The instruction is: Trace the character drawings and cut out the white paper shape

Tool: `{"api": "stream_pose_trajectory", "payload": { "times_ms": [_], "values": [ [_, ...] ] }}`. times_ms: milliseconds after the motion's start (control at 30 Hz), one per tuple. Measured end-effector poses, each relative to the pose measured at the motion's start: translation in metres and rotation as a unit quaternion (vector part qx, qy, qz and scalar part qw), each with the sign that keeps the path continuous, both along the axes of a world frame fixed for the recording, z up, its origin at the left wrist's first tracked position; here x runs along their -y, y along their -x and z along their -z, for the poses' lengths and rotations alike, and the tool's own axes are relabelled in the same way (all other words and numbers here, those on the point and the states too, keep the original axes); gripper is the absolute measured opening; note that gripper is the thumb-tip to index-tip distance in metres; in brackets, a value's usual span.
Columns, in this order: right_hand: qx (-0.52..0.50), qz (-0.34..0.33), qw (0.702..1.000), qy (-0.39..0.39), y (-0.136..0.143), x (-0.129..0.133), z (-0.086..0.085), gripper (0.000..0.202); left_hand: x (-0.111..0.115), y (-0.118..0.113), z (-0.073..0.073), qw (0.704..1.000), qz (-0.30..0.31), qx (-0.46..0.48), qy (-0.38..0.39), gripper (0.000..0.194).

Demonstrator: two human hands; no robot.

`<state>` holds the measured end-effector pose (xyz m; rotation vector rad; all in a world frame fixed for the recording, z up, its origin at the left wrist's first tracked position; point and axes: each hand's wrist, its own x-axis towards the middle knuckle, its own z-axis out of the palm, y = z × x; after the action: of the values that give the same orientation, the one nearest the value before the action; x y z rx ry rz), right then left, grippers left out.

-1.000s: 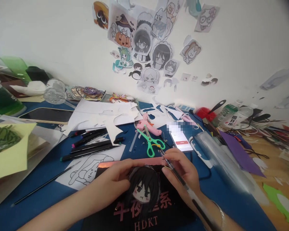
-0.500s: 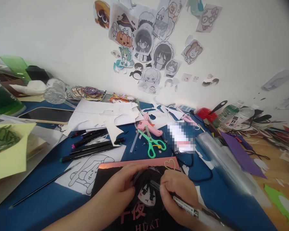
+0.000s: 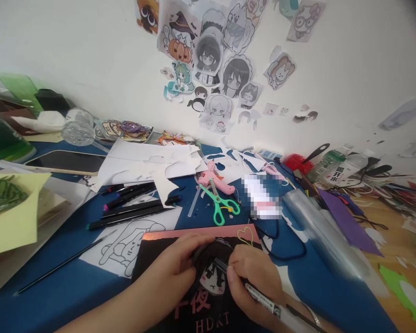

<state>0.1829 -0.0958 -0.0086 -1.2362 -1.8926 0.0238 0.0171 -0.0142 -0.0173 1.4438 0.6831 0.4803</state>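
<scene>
A paper cut-out of a black-haired cartoon face (image 3: 212, 277) lies on a black book or box (image 3: 149, 252) with a pink top strip and pink lettering. My left hand (image 3: 178, 266) presses on the cut-out's left edge, thumb and fingers pinching it. In my right hand (image 3: 254, 273) is a marker pen (image 3: 263, 298), its tip touching the dark hair just above the face. The curled fingers of my right hand rest on the black surface.
Green scissors (image 3: 219, 203) and a pink glue gun (image 3: 217, 179) lie beyond the book. Black markers (image 3: 131, 214), a thin brush (image 3: 62, 263) and a line drawing (image 3: 125, 249) are at the left. A clear plastic roll (image 3: 326, 236) lies at the right, near bottles (image 3: 345, 169).
The pen and my right hand have shifted very slightly left over the hair. The view has tilted a little. My left hand stays at the cut-out's edge.
</scene>
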Motion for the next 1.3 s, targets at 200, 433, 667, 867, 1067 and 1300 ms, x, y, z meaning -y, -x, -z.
{"api": "stream_pose_trajectory", "payload": {
  "times_ms": [200,433,667,867,1067,1300],
  "values": [
    [0.015,0.011,0.999,-0.036,0.005,-0.004,-0.001,0.017,0.002,0.001,0.003,1.000,-0.009,0.007,0.010,0.054],
    [0.021,0.018,0.999,-0.047,0.008,-0.005,0.002,0.017,0.001,0.002,0.005,0.999,-0.009,-0.010,-0.029,0.055],
    [0.015,0.019,0.998,-0.053,0.009,-0.005,0.004,0.016,0.001,0.002,0.004,0.999,-0.004,-0.010,-0.038,0.055],
    [0.025,0.022,0.998,-0.045,0.010,-0.005,0.003,0.016,0.002,0.001,0.004,0.999,-0.008,-0.012,-0.049,0.054],
    [0.024,0.025,0.998,-0.049,0.011,-0.005,0.002,0.017,0.001,0.000,0.001,0.999,-0.003,-0.030,-0.037,0.054],
    [0.026,0.030,0.998,-0.054,0.011,-0.005,0.000,0.017,0.001,0.000,-0.001,0.999,0.002,-0.036,-0.032,0.054]
  ]
}}
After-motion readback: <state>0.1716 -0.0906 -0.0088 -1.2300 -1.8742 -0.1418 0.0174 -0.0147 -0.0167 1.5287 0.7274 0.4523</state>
